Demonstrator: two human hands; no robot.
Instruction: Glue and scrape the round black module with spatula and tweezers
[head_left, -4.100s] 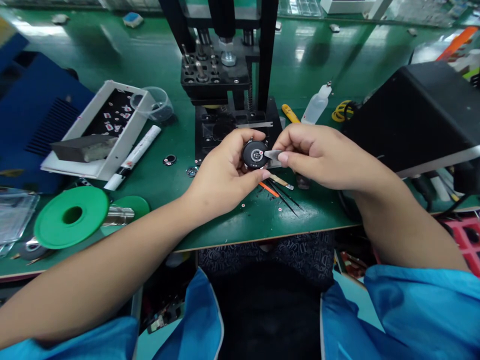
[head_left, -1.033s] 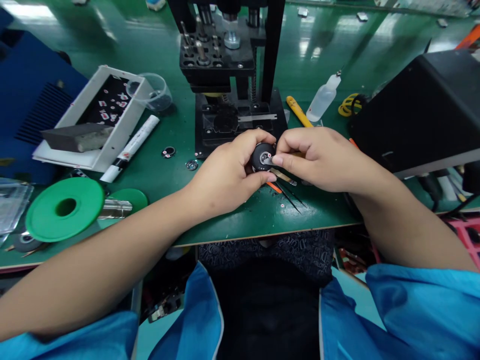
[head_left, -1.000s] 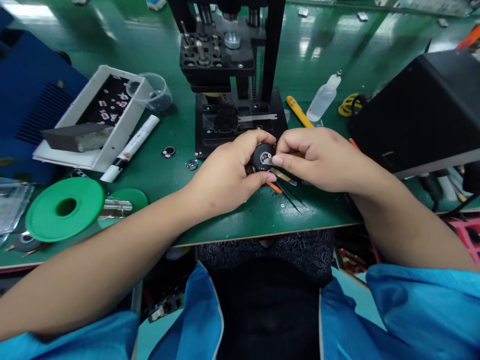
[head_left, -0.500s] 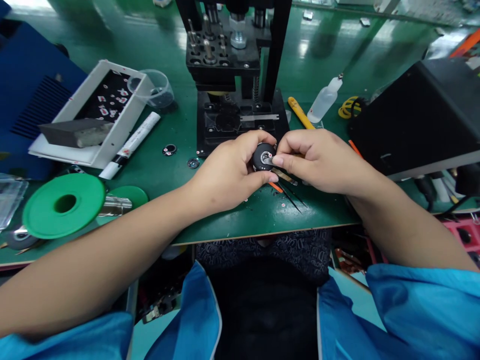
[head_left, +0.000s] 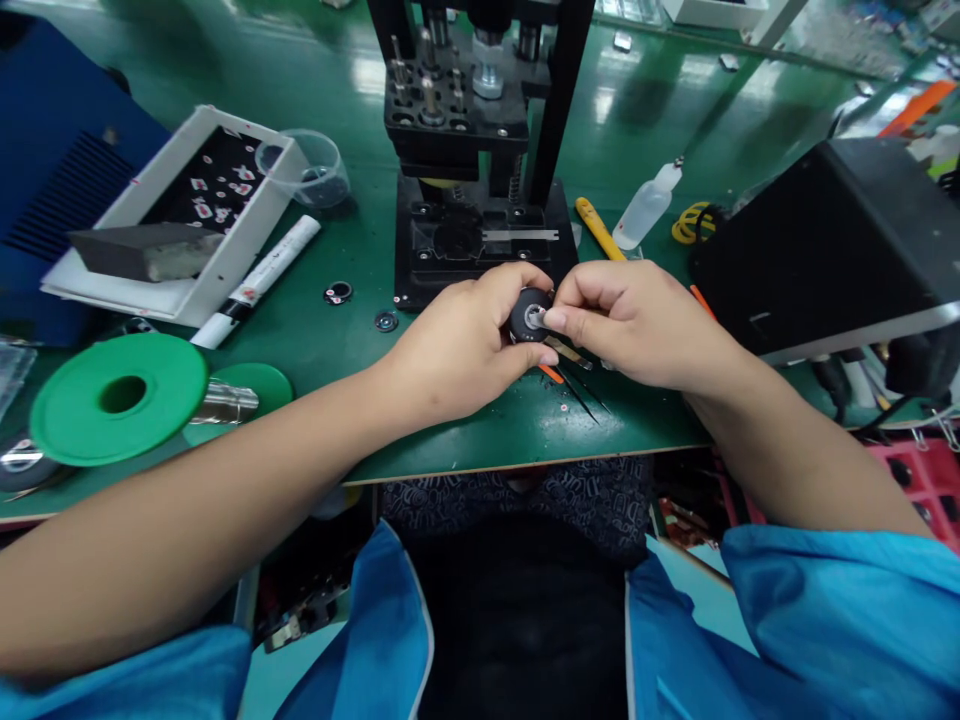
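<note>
Between the thumb and fingers of my left hand (head_left: 469, 345) sits a small round black part (head_left: 525, 328) with a pale ring at its centre. My right hand (head_left: 634, 320) is closed in a pinch, and a small thin light-coloured piece (head_left: 538, 318) shows at its fingertips against that centre. What exactly the pinch holds is too small to name. Below the hands, dark tweezers (head_left: 581, 390) and an orange-tipped tool (head_left: 551, 374) lie on the green table. Two small round parts lie left of my left hand, one a black ring (head_left: 337, 292), the other a dark disc (head_left: 386, 321).
A black press (head_left: 480, 150) stands just beyond the hands. Leftward are a white tray (head_left: 187, 310), a marker (head_left: 259, 280), a clear cup (head_left: 319, 180) and a green spool (head_left: 75, 400). A yellow-handled tool (head_left: 598, 228), a bottle (head_left: 646, 208) and a black box (head_left: 832, 250) stand rightward.
The view has shifted slightly. Both hands keep nearly the same grip, and the light piece at my right fingertips now covers the red-marked spot seen earlier on the round part's centre.
</note>
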